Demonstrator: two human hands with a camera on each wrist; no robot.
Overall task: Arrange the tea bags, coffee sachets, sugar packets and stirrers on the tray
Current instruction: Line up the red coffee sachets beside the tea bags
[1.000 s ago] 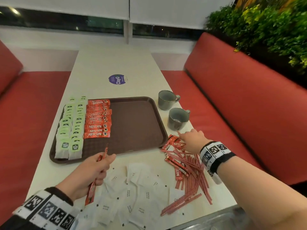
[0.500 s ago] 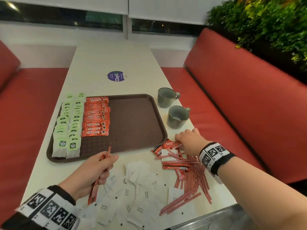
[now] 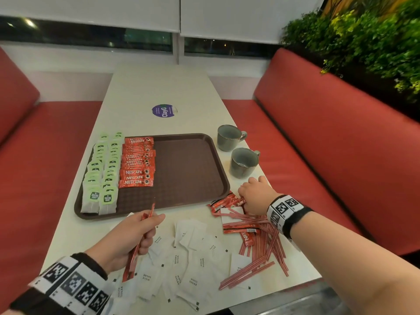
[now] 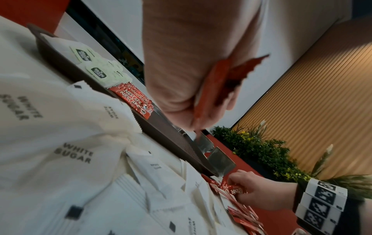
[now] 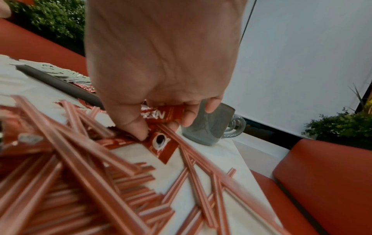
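At the table's near right edge, just off the tray's (image 3: 218,160) right corner, loose coffee sachets (image 3: 223,202) lie tangled with stirrers (image 3: 261,248); the right hand (image 3: 254,194) curls its fingers round one sachet there, while the left hand (image 3: 127,237) pinches a few more over the sugar packets (image 3: 193,264). Tea bags (image 3: 102,173) and a sachet column (image 3: 137,162) fill the tray's left side. Sachet gathering is under way; next, probably, lift this one free of the stirrers and extend the column.

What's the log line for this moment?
left hand: holds coffee sachets | right hand: pinches sachet | tray: tea, coffee | sugar packets, stirrers: off tray
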